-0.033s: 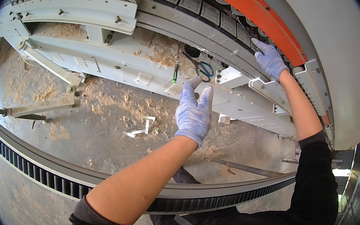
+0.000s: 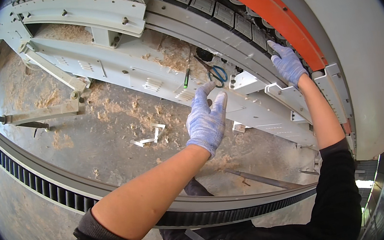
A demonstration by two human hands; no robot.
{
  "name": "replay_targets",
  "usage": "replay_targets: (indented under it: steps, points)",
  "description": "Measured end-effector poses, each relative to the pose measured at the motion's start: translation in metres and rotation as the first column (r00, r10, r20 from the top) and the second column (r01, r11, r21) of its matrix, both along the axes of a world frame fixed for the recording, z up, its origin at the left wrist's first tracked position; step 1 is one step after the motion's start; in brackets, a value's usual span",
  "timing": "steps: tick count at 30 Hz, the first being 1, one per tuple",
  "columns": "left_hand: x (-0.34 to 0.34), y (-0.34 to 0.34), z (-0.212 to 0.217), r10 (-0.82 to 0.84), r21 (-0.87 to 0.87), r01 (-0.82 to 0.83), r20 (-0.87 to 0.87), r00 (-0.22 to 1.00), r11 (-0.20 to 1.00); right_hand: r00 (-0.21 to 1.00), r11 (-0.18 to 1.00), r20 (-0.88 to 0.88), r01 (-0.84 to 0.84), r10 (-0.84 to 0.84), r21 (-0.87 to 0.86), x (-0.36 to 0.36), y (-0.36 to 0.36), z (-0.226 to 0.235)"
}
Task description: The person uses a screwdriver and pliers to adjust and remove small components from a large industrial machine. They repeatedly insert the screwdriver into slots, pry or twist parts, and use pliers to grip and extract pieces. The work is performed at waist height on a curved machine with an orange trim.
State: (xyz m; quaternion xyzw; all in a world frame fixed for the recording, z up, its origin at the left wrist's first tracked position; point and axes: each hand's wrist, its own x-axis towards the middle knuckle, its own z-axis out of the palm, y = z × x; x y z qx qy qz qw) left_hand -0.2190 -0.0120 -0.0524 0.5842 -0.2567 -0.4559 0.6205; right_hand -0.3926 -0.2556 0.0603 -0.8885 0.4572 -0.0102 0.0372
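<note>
My left hand (image 2: 206,124), in a blue-white knit glove, hovers before the pale machine base with thumb and fingers apart. It holds nothing. Just beyond its fingertips, scissors (image 2: 218,75) with blue handles lie on the base ledge. Beside them rests a slim tool with a green and black handle (image 2: 187,78). My right hand (image 2: 289,65), gloved alike, is at the black segmented conveyor track (image 2: 224,15), near the end of the orange guard (image 2: 273,4). Its fingers are stretched out along the track's edge; their undersides are hidden.
A curved rail with black rollers (image 2: 61,189) runs between my body and the machine. Wood shavings (image 2: 119,110) and white strips (image 2: 156,133) litter the concrete floor. A jointed metal arm (image 2: 47,113) juts out at left. A large grey cover (image 2: 361,51) bounds the right side.
</note>
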Motion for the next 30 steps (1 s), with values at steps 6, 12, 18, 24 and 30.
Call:
replay_targets:
  steps: [6, 12, 18, 24, 30]
  points:
    - [-0.002, -0.002, -0.002, -0.01, 0.002, 0.01, -0.026, 1.0, 1.0, 1.0, 0.999, 0.013, -0.006, 0.006, 0.032, 0.011, 0.003, 0.008]
    - [-0.002, -0.001, -0.001, -0.012, 0.014, 0.013, -0.034, 0.999, 1.0, 0.99, 0.989, 0.11, 0.079, -0.093, 0.122, 0.012, 0.008, 0.005]
    - [0.0, 0.0, 0.001, 0.005, -0.012, -0.006, -0.065, 0.998, 1.0, 0.95, 0.948, 0.211, 0.17, -0.23, 0.268, 0.004, 0.002, -0.001]
    - [0.002, 0.0, 0.002, -0.002, 0.007, 0.002, -0.026, 1.0, 1.0, 0.977, 0.995, 0.206, 0.03, -0.05, 0.099, -0.014, -0.006, -0.012]
    - [0.003, 0.001, 0.003, -0.011, 0.009, 0.011, -0.037, 0.999, 1.0, 0.965, 0.979, 0.224, 0.097, -0.136, 0.177, -0.017, -0.007, -0.012]
